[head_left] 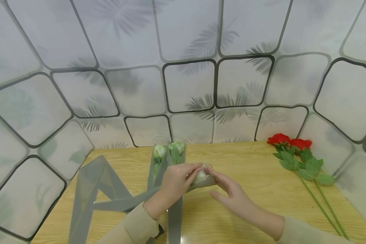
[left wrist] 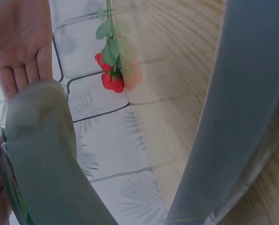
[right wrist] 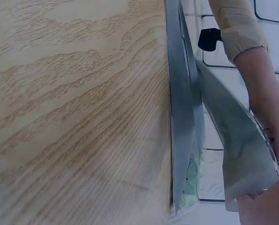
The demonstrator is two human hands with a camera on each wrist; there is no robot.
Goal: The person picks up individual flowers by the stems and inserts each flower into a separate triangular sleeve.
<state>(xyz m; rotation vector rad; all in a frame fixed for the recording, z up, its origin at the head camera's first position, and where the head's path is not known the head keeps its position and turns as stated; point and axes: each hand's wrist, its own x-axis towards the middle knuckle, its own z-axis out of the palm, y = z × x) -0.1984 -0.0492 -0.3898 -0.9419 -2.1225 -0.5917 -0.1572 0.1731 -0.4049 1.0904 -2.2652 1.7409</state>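
My left hand (head_left: 177, 179) holds a grey, clear-fronted flower sleeve (head_left: 203, 183) near its top end. Something pale shows at the sleeve's mouth, and bits of green leaf appear along its side in the left wrist view. My right hand (head_left: 236, 198) touches the sleeve's end with straight fingers, its thumb standing apart. In the left wrist view the right palm (left wrist: 22, 33) faces the camera, fingertips hidden behind the sleeve (left wrist: 41, 136). From the right wrist, the left hand (right wrist: 272, 112) shows along the sleeve's far edge (right wrist: 247, 159).
Two sleeved white roses (head_left: 160, 152) lie on the wooden table (head_left: 241, 166), left of the hands. Further left are folded grey sleeves (head_left: 85, 189). Two red roses (head_left: 279, 139) with long stems lie at the right. A patterned wall (head_left: 189, 84) borders the table.
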